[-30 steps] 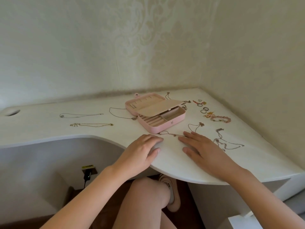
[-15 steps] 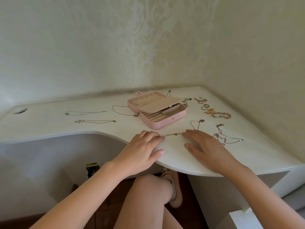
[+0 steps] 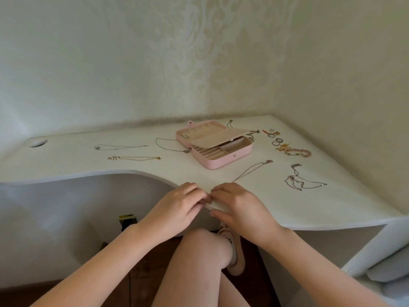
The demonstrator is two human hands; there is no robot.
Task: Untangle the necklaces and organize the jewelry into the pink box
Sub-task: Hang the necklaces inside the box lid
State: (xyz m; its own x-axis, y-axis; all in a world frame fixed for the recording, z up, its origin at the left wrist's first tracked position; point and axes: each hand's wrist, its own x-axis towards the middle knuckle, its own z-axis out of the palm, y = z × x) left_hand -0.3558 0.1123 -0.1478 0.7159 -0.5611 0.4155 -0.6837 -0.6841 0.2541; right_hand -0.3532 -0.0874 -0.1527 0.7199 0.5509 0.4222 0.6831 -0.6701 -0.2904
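Both hands meet at the rounded front edge of the white desk (image 3: pixel 66 161), with the fingertips touching each other. On the right hand (image 3: pixel 240 207) the fingers are bent and closed over the near end of a thin chain necklace (image 3: pixel 250 171). This chain runs in an almost straight line away from the hand to a small pendant, which lies on the desk near the front of the pink box (image 3: pixel 221 162). On the left hand (image 3: pixel 177 207) the fingers are bent too, but I cannot tell if it grasps anything, because the fingertips hide this place.

The pink box is open in the middle of the desk. It is a flat rectangle with round corners, and its lid lies back behind it. Inside there is beige lining with soft ring rolls (image 3: pixel 209 153), and a beige flap (image 3: pixel 218 137) is raised over the back part.

To the left of the box lie a fine silver chain (image 3: pixel 121 146), a gold chain (image 3: pixel 135 158) and a looped chain (image 3: pixel 168 145) whose pendant is just beside the box wall. To the right there are several small rings (image 3: pixel 276 140), a bracelet of round pink beads (image 3: pixel 297 152) and a tangled heap of thin chains (image 3: pixel 303 182).

The desk surface is smooth and matt, with a round hole (image 3: pixel 38 143) at its far left. The wallpaper (image 3: pixel 199 52) is pale with an ornament pattern.
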